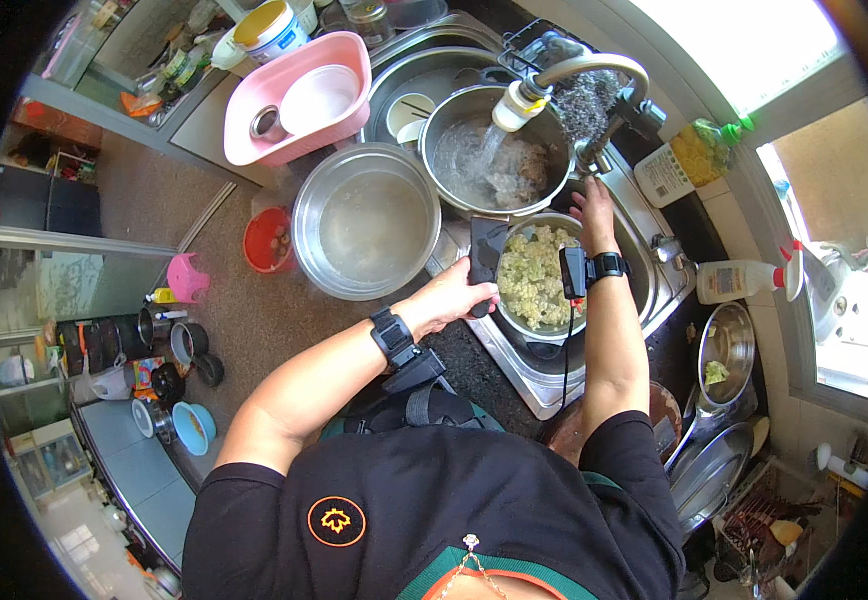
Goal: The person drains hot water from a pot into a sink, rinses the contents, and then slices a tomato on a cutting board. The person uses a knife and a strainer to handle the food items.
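Observation:
My left hand (449,300) grips the end of a long black handle (488,244). The handle joins a deep metal pot (432,169), which looks like a pressure cooker body. Water runs from the faucet (518,106) into the pot, over brownish-grey contents (531,169) that I cannot identify. My right hand (595,214) is beside the pot's right rim, below the faucet base, fingers apart and holding nothing. Whether its fingertips touch the rim is not plain. Under the handle and my right wrist sits a bowl of cut cauliflower (535,274) in the sink basin.
A wide metal basin (306,225) of cloudy water stands left of the pot. Behind it is a pink tub (254,142) with bowls. An oil bottle (685,161) and a spray bottle (738,280) line the right side, near a steel bowl (740,337). A red bucket (257,259) stands lower left.

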Action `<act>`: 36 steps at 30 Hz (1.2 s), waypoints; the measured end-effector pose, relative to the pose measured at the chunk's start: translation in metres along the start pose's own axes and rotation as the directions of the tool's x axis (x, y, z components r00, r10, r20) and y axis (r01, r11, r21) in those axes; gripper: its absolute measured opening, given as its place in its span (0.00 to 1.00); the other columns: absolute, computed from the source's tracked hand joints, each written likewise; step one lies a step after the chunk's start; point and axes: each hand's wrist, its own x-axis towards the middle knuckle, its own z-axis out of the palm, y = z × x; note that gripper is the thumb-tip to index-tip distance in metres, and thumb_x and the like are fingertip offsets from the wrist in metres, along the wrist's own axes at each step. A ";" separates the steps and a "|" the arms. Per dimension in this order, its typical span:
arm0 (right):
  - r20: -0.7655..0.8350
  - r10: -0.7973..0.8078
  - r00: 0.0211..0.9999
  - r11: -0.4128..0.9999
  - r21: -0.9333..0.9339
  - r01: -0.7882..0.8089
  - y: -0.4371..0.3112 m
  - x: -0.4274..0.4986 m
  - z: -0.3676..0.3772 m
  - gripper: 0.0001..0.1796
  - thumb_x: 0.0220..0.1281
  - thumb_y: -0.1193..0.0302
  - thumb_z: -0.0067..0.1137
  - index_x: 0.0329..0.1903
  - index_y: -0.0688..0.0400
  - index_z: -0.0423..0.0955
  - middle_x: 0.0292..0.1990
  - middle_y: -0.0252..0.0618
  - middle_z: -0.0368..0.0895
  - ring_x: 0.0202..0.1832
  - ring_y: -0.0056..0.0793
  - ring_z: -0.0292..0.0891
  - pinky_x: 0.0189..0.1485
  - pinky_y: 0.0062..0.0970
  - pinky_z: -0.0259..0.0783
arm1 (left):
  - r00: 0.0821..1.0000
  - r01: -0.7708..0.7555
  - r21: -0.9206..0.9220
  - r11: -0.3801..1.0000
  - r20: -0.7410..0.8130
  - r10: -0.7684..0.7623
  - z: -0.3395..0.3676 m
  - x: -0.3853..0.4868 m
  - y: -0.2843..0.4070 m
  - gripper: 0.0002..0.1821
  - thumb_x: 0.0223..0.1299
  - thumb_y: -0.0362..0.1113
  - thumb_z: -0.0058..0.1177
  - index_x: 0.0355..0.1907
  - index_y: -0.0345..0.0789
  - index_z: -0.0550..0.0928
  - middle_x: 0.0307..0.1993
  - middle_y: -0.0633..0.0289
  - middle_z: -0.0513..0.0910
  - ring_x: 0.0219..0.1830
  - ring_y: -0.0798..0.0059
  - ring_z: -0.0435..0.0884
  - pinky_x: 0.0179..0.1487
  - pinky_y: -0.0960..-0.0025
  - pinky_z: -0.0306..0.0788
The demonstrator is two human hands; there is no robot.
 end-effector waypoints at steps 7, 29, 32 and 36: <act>0.028 -0.003 1.000 1.000 -0.016 0.003 0.001 0.004 0.005 0.38 0.67 0.52 0.45 0.71 0.61 0.47 0.65 0.48 0.60 0.58 0.40 0.69 0.48 0.33 0.69 | 1.000 -0.021 -0.013 1.000 -0.007 0.021 -0.001 0.002 -0.003 0.18 0.63 0.32 0.51 0.53 0.37 0.65 0.37 0.63 0.78 0.37 0.76 0.79 0.37 0.70 0.75; 0.012 0.017 1.000 0.999 -0.045 -0.017 0.001 0.008 0.002 0.37 0.67 0.53 0.44 0.71 0.60 0.47 0.64 0.46 0.62 0.58 0.39 0.68 0.49 0.33 0.68 | 1.000 -0.006 -0.017 1.000 0.008 0.006 -0.001 0.001 -0.001 0.18 0.64 0.32 0.50 0.54 0.38 0.65 0.37 0.62 0.78 0.37 0.76 0.79 0.39 0.70 0.76; 0.011 0.013 1.000 0.999 -0.052 -0.013 0.001 0.008 0.001 0.38 0.67 0.53 0.44 0.71 0.61 0.47 0.64 0.47 0.62 0.59 0.39 0.68 0.49 0.33 0.68 | 0.999 -0.034 -0.015 0.999 0.032 0.035 -0.001 0.000 0.001 0.17 0.64 0.31 0.50 0.54 0.38 0.65 0.37 0.62 0.77 0.36 0.76 0.79 0.39 0.70 0.76; 0.014 0.010 1.000 0.997 -0.081 -0.009 -0.001 0.007 0.000 0.38 0.67 0.53 0.44 0.71 0.61 0.46 0.65 0.47 0.61 0.59 0.39 0.68 0.49 0.33 0.69 | 1.000 -0.028 -0.054 0.998 -0.004 0.028 0.002 -0.004 0.003 0.17 0.62 0.31 0.51 0.52 0.34 0.66 0.36 0.61 0.78 0.35 0.77 0.78 0.33 0.74 0.73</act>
